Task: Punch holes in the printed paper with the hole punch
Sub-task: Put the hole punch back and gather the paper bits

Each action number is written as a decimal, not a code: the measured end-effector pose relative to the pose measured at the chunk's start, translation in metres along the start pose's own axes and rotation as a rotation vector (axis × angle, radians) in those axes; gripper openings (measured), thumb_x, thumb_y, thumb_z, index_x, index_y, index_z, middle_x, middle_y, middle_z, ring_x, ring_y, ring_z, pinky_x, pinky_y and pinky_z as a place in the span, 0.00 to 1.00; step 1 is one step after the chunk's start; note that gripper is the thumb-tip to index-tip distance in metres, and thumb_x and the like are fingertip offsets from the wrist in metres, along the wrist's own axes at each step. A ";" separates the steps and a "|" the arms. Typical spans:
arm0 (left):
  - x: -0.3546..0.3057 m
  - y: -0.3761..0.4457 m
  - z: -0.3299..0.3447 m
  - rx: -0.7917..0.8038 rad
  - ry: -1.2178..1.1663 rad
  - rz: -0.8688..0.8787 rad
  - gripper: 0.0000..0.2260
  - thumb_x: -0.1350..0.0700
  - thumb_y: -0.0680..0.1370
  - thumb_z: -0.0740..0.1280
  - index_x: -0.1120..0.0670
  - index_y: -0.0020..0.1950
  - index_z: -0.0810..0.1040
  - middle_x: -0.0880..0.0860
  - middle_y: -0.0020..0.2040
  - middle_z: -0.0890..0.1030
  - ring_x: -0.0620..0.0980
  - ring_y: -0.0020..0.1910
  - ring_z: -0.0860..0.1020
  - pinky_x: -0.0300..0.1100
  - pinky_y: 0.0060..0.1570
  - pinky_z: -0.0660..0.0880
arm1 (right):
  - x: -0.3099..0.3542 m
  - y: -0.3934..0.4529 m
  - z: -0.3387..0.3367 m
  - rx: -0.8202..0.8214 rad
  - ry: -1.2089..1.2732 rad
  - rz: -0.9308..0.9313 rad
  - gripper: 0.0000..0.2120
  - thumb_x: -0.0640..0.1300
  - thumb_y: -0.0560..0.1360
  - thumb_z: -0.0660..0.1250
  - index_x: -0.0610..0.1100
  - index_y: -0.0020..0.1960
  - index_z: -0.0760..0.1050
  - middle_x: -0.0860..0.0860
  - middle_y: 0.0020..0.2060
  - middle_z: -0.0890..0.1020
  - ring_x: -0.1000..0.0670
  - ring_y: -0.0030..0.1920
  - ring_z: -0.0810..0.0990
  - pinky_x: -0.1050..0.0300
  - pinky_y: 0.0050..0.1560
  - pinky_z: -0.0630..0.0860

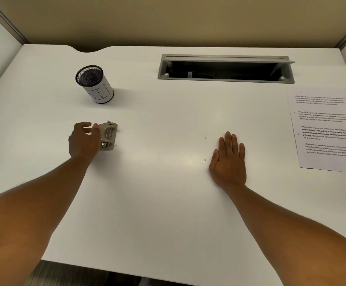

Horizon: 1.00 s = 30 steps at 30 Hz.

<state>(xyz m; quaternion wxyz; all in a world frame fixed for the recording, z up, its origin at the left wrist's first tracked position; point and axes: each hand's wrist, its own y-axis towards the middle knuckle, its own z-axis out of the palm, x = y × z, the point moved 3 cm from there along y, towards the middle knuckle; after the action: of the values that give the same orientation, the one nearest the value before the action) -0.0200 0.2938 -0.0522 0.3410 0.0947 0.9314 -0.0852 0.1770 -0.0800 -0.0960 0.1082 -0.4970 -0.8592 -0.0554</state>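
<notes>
A grey metal hole punch (108,136) lies on the white desk at the left. My left hand (83,139) curls over its left side, fingers touching it; the grip looks loose. My right hand (228,159) rests flat on the desk, palm down, fingers together, holding nothing. The printed paper (329,129) lies at the right edge of the desk, with two small holes showing along its left margin. Two small white paper dots (205,137) (204,160) lie on the desk just left of my right hand.
A black mesh cup (94,84) wrapped in a white label marked BIN stands behind the punch. A grey cable slot (225,68) with its lid up opens at the back of the desk (157,203). Partition walls enclose the desk.
</notes>
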 end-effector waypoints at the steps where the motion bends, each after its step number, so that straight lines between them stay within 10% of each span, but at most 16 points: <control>1: -0.002 -0.001 0.000 -0.031 -0.013 0.030 0.19 0.39 0.74 0.62 0.46 0.61 0.73 0.45 0.56 0.82 0.51 0.58 0.77 0.49 0.54 0.74 | 0.000 0.000 0.000 0.001 0.002 0.001 0.26 0.47 0.81 0.47 0.40 0.77 0.57 0.45 0.79 0.53 0.47 0.79 0.47 0.45 0.78 0.45; 9: -0.037 -0.025 0.022 -0.084 -0.020 0.257 0.14 0.43 0.74 0.65 0.45 0.57 0.73 0.45 0.51 0.80 0.49 0.59 0.71 0.44 0.48 0.68 | -0.002 0.002 -0.001 -0.014 0.068 -0.012 0.24 0.46 0.81 0.50 0.39 0.76 0.60 0.44 0.78 0.55 0.46 0.79 0.50 0.45 0.78 0.46; 18: -0.072 -0.082 0.074 0.148 -0.011 0.461 0.08 0.45 0.76 0.68 0.44 0.54 0.75 0.42 0.43 0.81 0.48 0.47 0.76 0.47 0.47 0.74 | -0.003 0.014 -0.020 -0.104 0.200 -0.015 0.13 0.43 0.76 0.64 0.40 0.58 0.77 0.45 0.63 0.75 0.41 0.61 0.71 0.48 0.61 0.70; 30: -0.093 -0.159 0.128 0.483 -0.046 0.532 0.06 0.43 0.74 0.70 0.42 0.47 0.78 0.40 0.43 0.80 0.39 0.47 0.76 0.37 0.45 0.72 | 0.009 0.041 -0.023 0.052 0.493 0.040 0.11 0.43 0.76 0.65 0.41 0.55 0.81 0.47 0.52 0.74 0.47 0.56 0.72 0.54 0.53 0.72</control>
<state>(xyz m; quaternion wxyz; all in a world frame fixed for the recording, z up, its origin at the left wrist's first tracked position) 0.0916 0.1008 -0.0729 0.3400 0.4096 0.8192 -0.2134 0.2108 -0.0564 -0.0719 0.3285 -0.4826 -0.7978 -0.1509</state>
